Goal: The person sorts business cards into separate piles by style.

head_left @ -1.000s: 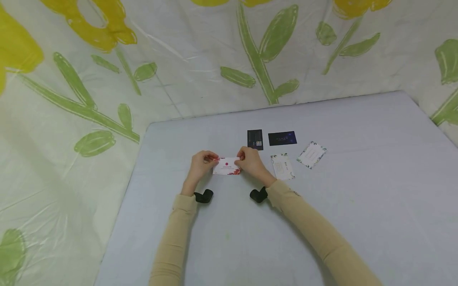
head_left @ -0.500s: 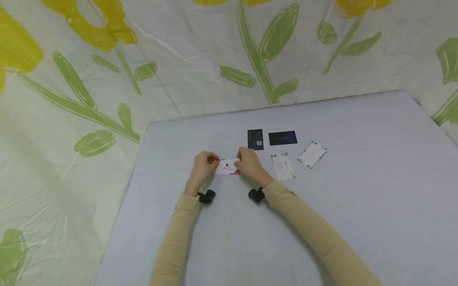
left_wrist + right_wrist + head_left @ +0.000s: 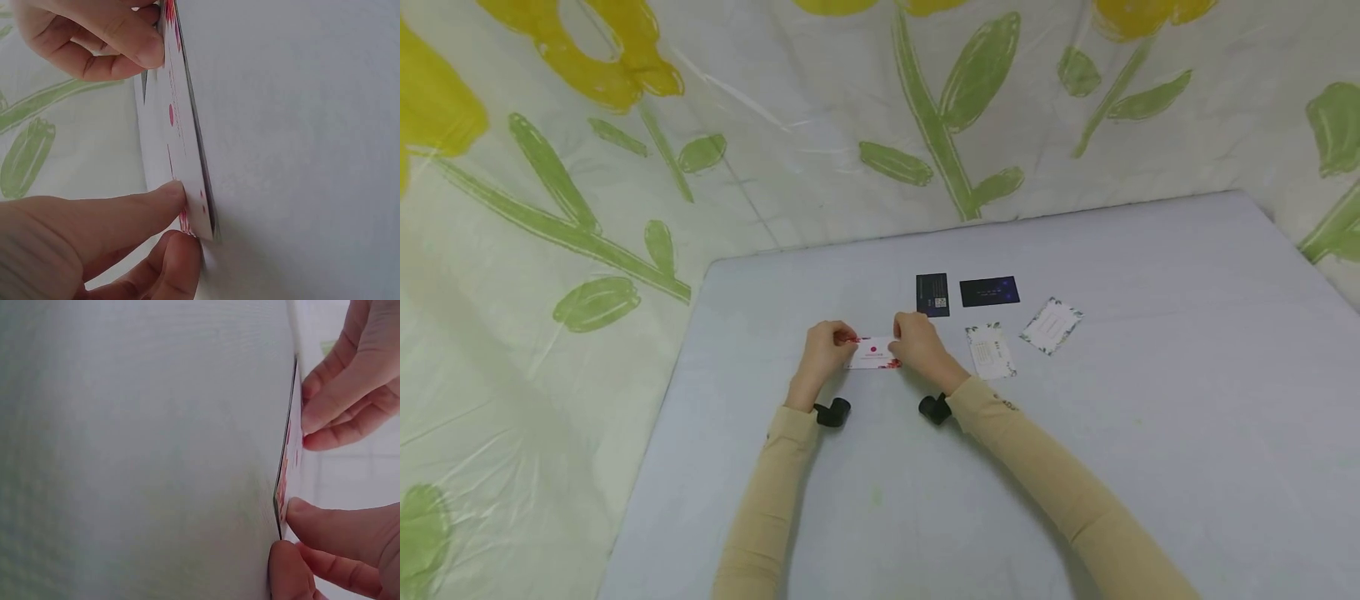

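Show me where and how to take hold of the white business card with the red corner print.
Probably by its two short ends: come in with one hand from each side, thumbs on the printed face. The white business card is thin and flat, so an end pinch suits it and leaves the middle uncovered. The left hand and right hand pinch it that way.

long tan sleeves (image 3: pixel 762 508) are worn with small black wrist cameras (image 3: pixel 833 412).

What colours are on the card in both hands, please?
The card is white with red markings, clearest in the head view.
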Demonstrator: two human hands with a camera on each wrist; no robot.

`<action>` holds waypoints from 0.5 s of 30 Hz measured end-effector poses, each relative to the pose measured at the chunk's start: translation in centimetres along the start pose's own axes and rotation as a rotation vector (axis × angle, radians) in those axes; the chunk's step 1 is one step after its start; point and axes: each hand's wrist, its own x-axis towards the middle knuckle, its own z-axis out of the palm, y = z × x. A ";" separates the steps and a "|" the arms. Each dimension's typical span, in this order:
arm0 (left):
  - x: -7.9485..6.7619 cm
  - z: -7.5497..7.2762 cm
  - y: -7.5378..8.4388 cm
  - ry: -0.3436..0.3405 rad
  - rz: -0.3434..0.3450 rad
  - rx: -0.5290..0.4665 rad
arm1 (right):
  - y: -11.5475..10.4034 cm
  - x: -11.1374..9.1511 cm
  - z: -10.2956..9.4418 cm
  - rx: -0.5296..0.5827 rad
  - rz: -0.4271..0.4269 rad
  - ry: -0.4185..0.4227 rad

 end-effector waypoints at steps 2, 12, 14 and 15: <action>-0.1 0.0 -0.1 0.002 -0.006 -0.002 | -0.1 0.0 0.1 0.011 -0.014 -0.003; 0.3 -0.9 2.8 0.131 0.207 -0.052 | 1.1 -1.6 -6.0 0.155 -0.068 0.140; 0.7 -0.6 4.4 0.117 0.292 -0.066 | 1.8 -2.5 -8.4 0.145 -0.075 0.183; 0.8 -0.3 5.3 0.094 0.328 -0.069 | 2.2 -3.0 -9.5 0.129 -0.066 0.191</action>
